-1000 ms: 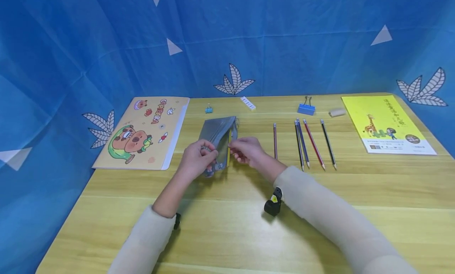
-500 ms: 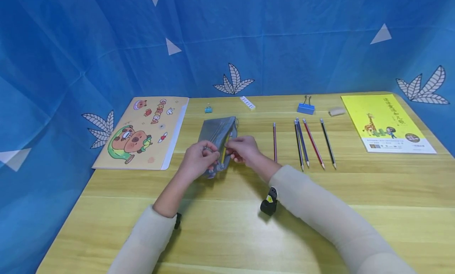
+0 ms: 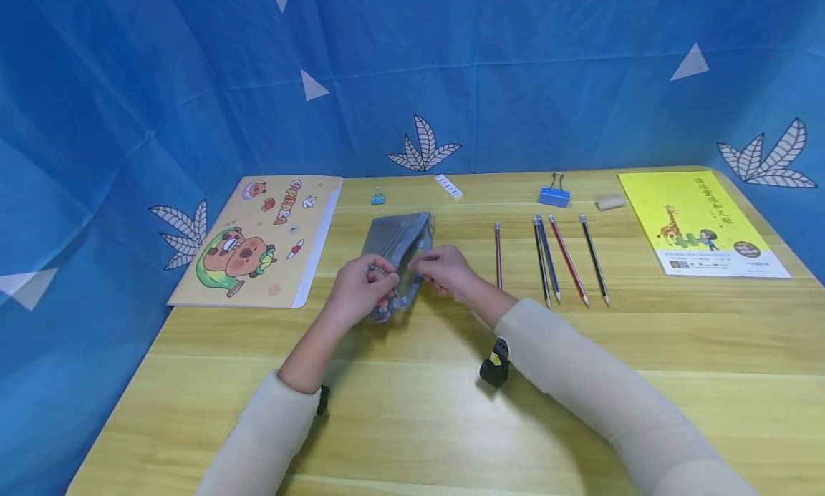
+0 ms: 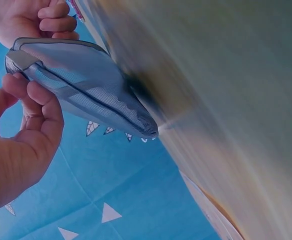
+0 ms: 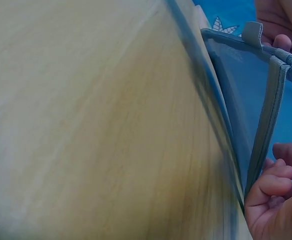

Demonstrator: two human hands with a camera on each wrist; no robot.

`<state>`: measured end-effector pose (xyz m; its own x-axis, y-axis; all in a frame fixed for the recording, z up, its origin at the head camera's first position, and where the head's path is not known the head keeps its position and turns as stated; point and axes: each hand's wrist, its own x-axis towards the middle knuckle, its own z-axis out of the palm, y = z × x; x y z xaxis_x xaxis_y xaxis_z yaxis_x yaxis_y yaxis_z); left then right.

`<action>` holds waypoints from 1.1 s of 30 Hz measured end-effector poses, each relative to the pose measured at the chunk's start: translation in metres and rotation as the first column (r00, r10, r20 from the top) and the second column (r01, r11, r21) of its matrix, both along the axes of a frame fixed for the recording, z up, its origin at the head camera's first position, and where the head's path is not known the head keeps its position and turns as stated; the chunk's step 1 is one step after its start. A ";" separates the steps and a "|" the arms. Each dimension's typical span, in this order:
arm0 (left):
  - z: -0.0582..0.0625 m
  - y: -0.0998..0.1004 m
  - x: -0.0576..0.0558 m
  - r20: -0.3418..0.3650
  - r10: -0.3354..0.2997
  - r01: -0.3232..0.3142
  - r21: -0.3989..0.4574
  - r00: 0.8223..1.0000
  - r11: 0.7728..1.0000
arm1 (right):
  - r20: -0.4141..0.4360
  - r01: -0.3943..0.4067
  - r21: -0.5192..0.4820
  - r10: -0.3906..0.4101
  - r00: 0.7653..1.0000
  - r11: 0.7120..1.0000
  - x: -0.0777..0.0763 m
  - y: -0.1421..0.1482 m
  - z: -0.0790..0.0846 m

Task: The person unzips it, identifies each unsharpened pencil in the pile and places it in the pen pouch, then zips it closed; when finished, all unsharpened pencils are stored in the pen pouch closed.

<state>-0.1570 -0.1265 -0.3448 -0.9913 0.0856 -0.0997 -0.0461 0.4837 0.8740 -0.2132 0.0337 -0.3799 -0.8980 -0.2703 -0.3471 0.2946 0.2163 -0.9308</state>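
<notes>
A grey mesh zipper pouch (image 3: 394,232) tilts up off the table, its zipped side gaping towards the right. My left hand (image 3: 361,287) pinches the pouch's near end; in the left wrist view the thumb and fingers of this left hand (image 4: 28,125) grip beside a small fabric tab. At the right edge of the opening, my right hand (image 3: 447,270) has its fingers curled on the pouch's zipper strip (image 5: 268,120). In the right wrist view the right hand (image 5: 278,192) covers the strip's lower end. The yellow pencil is out of sight in all views.
Several pencils (image 3: 562,256) lie to the right of the hands, with one red pencil (image 3: 498,253) apart. Behind are a small teal clip (image 3: 377,196), a white eraser (image 3: 449,187), a blue binder clip (image 3: 555,195) and a beige roll (image 3: 610,202). A capybara folder (image 3: 258,242) and yellow book (image 3: 702,224) flank them.
The yellow pencil, held upright at the opening a second ago, slanted into the pouch and is now hidden. My right hand moved slightly left onto the pouch's edge. The left hand stayed put.
</notes>
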 end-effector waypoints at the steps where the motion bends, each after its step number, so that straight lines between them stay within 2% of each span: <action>1: 0.000 0.000 0.000 0.001 0.001 -0.001 0.001 1.000 1.000 | -0.010 -0.005 -0.003 0.005 1.000 1.000 0.000 0.000 0.000; 7: 0.002 0.000 0.001 0.006 0.028 -0.028 0.019 1.000 0.999 | -0.043 -0.011 -0.032 0.010 0.999 0.999 0.000 0.011 -0.001; 11: 0.003 -0.001 0.002 0.009 0.046 -0.047 0.020 0.999 0.999 | -0.050 -0.014 -0.009 0.014 0.999 1.000 -0.002 0.020 -0.003; 20: 0.003 -0.003 0.002 0.002 0.071 -0.071 0.034 0.997 0.997 | -0.026 -0.040 0.020 0.041 0.999 0.999 -0.002 0.032 -0.003; 33: 0.005 -0.004 0.005 -0.005 0.072 -0.071 0.067 0.997 0.995 | 0.040 0.029 -0.050 -0.027 0.999 0.998 -0.009 0.041 -0.007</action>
<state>-0.1521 -0.1307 -0.3395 -0.9959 0.0208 -0.0883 -0.0715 0.4198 0.9048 -0.2223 0.0750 -0.3867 -0.8914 -0.2633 -0.3689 0.3365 0.1608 -0.9279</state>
